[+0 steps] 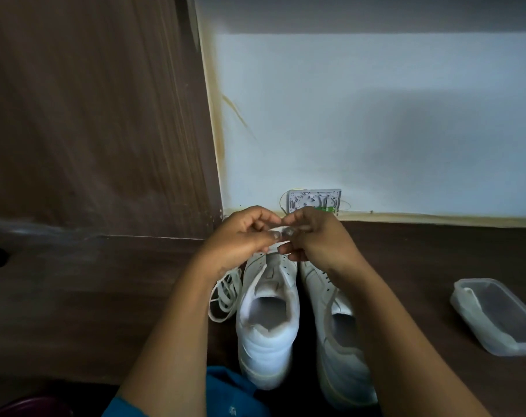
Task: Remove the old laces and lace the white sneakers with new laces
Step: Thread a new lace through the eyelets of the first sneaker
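Right now my left grip (pixel 237 236) and right grip (pixel 319 239) meet thumb to thumb above the front of the left white leather sneaker (pixel 267 326), both pinched on one flat white lace (pixel 274 245) that drops toward its eyelets. That sneaker's long axis runs from me to the wall, heel nearest me, so the eyelets lie just below my fingers (the left grip looks nearer). The right white sneaker (pixel 340 341) stands close alongside. A loose tangle of white laces (pixel 225 296) lies on the dark wooden table (pixel 105 296) just left.
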Available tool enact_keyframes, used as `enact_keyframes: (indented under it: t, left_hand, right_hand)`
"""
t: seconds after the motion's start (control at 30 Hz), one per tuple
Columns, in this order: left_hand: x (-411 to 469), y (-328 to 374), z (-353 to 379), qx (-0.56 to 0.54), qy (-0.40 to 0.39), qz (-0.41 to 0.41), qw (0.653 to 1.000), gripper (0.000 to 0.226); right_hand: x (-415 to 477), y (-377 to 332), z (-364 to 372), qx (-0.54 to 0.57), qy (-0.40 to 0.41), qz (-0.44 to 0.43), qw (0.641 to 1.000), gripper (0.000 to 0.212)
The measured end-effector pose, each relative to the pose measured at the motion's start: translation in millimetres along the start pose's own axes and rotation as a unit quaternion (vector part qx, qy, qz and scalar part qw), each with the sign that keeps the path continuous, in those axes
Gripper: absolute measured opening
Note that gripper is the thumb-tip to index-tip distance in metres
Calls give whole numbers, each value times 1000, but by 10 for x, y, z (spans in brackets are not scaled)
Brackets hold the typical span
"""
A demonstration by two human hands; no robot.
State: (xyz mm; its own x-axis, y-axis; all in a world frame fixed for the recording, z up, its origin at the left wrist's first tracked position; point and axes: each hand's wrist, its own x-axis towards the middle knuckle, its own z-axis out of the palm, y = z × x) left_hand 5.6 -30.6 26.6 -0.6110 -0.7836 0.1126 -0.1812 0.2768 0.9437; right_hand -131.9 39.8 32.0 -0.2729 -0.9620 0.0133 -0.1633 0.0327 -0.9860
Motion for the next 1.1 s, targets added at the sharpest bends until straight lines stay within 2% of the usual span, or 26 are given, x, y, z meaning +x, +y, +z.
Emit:
enact_keyframes:
  t: [0.17, 0.27, 0.3, 0.33, 0.4, 0.43, 0.47, 0.5, 0.57, 0.7, 0.8, 0.9, 1.1]
  left_hand:
    - [105, -95, -28, 94, 5, -13, 995, 20]
    - [196, -227, -26, 141, 33, -30, 989, 18]
    - [227, -266, -15, 154, 54, -35, 986, 18]
    - [258, -293, 0, 167, 73, -39, 983, 18]
    - [320, -336, 35, 192, 88, -38, 977, 21]
    - [349, -353, 57, 205, 86, -41, 974, 21]
    - [373, -370, 78, 220, 83, -50, 971, 18]
    - [391, -388, 99, 236, 80, -61, 967, 16]
    - [394, -430, 140, 245, 75, -76, 964, 12]
    - [362, -489, 240, 185, 80, -80, 976, 13]
    - [396, -495, 292, 181, 68, -70, 979, 8]
    - [430, -554, 320, 194, 62, -83, 976, 7]
    - [387, -660, 378, 61, 128, -121, 982, 8]
  right_hand:
    - [59, 46, -27, -97, -10, -25, 995, 16]
    - [134, 95, -80, -136, 36, -9, 990, 11]
    - [164, 108, -85, -178, 53, -6, 982, 9]
    - [189, 120, -61, -238, 53, 3, 970, 17]
    - [167, 127, 33, -356, 2, 22, 934, 26]
    - [146, 116, 87, -389, -17, 26, 921, 23]
    - [142, 126, 125, -400, -25, 31, 916, 27]
    - [145, 139, 140, -408, -21, 35, 912, 37]
    - [184, 191, 95, -419, -8, 42, 907, 41]
    - [316, 328, -40, -415, 2, 67, 907, 27]
    - [356, 408, -48, -414, 14, 70, 907, 15]
    - [375, 431, -36, -411, 19, 84, 907, 17]
    - [384, 455, -66, -357, 8, 97, 929, 27]
